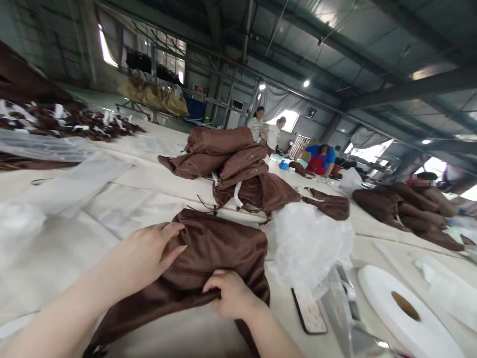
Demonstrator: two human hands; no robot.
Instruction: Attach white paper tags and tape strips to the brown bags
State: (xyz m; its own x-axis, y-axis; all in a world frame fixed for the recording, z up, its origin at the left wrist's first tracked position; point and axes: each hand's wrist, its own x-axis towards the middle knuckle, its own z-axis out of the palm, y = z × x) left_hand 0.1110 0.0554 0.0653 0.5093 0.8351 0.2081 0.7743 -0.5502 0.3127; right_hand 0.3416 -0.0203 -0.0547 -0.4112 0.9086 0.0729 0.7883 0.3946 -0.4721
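Observation:
A dark brown bag (219, 243) of soft, shiny fabric lies on the table in front of me, creased and slack. My left hand (152, 251) rests on its left side, thumb and fingers apart on the fabric. At the bag's near edge, my right hand (231, 293) has its fingers curled around a fold of the material, the tips partly hidden in it. A strap-like strip of the bag hangs toward me below the right forearm. Just beyond it is a pile of stuffed brown bags (238, 164), some with white tags.
Crumpled clear plastic (313, 243) stands right of the bag, beside a phone (309, 313), a metal tape dispenser (343, 303) and a large white roll (398, 308). Plastic sheets (85, 184) and small brown pieces with white wrapping (70, 122) lie left. Several people work farther back.

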